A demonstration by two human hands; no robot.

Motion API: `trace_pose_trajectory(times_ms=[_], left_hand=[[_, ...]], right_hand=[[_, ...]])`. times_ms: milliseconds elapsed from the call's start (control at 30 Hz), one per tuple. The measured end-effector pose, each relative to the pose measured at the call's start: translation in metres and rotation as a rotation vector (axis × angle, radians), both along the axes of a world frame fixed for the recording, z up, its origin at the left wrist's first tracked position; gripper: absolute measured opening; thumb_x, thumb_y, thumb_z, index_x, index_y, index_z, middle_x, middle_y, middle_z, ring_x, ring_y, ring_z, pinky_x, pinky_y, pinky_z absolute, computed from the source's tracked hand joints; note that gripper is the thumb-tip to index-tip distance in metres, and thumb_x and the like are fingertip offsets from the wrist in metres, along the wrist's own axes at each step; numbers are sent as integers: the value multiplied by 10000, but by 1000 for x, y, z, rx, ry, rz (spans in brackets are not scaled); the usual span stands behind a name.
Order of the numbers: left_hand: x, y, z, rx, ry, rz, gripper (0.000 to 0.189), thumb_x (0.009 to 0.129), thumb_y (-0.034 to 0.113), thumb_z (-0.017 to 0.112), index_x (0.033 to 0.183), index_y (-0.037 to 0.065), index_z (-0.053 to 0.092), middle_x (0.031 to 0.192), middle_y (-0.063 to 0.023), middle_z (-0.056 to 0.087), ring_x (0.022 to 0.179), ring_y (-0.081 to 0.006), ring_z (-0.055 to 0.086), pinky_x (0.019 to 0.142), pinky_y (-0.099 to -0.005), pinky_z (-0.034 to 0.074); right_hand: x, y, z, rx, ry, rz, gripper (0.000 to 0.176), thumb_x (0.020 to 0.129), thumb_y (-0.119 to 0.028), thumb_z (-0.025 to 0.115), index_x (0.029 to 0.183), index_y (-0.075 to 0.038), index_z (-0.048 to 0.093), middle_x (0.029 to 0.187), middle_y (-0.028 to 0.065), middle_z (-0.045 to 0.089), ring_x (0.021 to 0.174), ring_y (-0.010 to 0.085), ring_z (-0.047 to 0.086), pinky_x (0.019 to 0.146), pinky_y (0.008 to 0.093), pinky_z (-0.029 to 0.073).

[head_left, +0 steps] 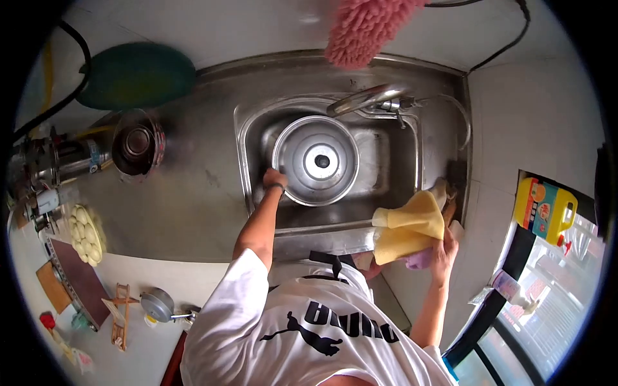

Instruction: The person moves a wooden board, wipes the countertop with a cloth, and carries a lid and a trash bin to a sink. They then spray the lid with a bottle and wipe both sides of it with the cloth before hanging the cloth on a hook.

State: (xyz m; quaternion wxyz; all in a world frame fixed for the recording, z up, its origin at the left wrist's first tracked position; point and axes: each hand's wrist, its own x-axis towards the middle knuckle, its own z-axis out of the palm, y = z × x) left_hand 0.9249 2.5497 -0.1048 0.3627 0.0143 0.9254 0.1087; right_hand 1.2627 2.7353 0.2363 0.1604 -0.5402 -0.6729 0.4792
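- Silver metal, round and lidded: a pot [309, 179] set in the left half of the sink [376, 157], well inside its rim, probably to keep drips within the basin.
- Topped at the centre by a black knob [322, 161], facing up, so apparently lying level. Cannot tell from above how deep below.
- Left hand [275, 179] at the near-left edge of the pot, beside the sink's left wall: fingers curled closed, with hold of the edge, likely for steadying. Cannot tell whether by rim or by handle, with the fingers in the way.
- Right hand [444, 249] just outside the sink's near-right corner: fingers closed on the right edge of a yellow cloth [412, 225], tips hidden by the folds. Gripped at that one edge, hence the loose spread toward the sink.
- Other cloths [440, 193] bunched behind, at the right end of the sink; presumably kept there for easy reach.
- Faucet [367, 98] mounted at the far side of the sink, right of its middle, with the spout angled toward the pot; suits water falling inside the basin.
- Pink shaggy duster [370, 32] beyond the sink's far edge, against the wall, perhaps for staying dry.
- Green board [138, 76] beyond and left of the sink, apparently propped upright to save counter space.
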Motion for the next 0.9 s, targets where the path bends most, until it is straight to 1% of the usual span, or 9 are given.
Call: trace_pose_trajectory(times_ms=[267,367,467,533,600,633,733,867,900], left_hand=[[-1,5,0,-18,-61,64,445,745,184,600,1091,-71,483,1075,-246,600,1016,-362,597,866,-418,492],[0,10,29,-30,-79,-87,443,737,215,575,1094,-44,526,1081,-251,597,1018,-371,590,875,-431,477],[9,9,32,373,-78,-211,391,767,314,614,944,-34,599,967,-244,625,923,-380,604,793,-427,486],[17,23,103,560,-62,-293,496,763,422,643,960,-31,595,892,-204,649,854,-362,624,730,-415,492],[31,38,226,671,-21,-442,547,752,467,658,996,-17,584,736,-154,641,715,-313,634,642,-374,495],[39,40,250,726,-35,-549,641,737,420,709,1179,-8,529,800,-145,665,745,-241,659,643,-338,501],[68,50,357,805,145,-914,627,694,469,726,1091,24,533,746,-173,646,722,-331,650,608,-410,507],[73,56,351,681,272,-981,479,752,377,667,1073,59,508,722,-153,637,693,-355,628,608,-446,490],[71,57,346,724,273,-964,412,772,323,642,1064,68,502,714,-147,635,683,-353,624,610,-453,486]], right_hand=[[0,-3,-2,22,70,29,271,922,-129,496,1085,66,590,922,23,640,865,78,538,783,221,427],[-4,-2,5,-46,76,34,291,919,-148,503,1090,76,577,940,31,636,858,74,531,781,217,425],[-13,2,4,-65,200,148,321,892,-121,417,1102,83,549,969,48,622,891,102,533,776,240,426],[-24,11,7,-54,101,274,301,864,-58,415,1095,75,554,956,46,628,882,89,532,770,218,423],[-48,8,8,-30,223,241,219,853,-20,431,995,55,580,883,47,630,809,88,537,704,240,441],[-57,11,12,-47,169,295,211,853,-29,434,981,54,581,859,57,634,787,93,538,693,251,446],[-84,11,13,-11,144,448,197,828,-41,451,944,50,582,774,115,627,732,109,544,667,274,452],[-108,4,4,36,186,640,158,780,-51,471,866,41,566,670,190,558,607,189,569,587,329,450],[-115,2,8,75,237,706,144,776,-60,485,850,36,562,661,207,547,588,278,580,581,353,450]])
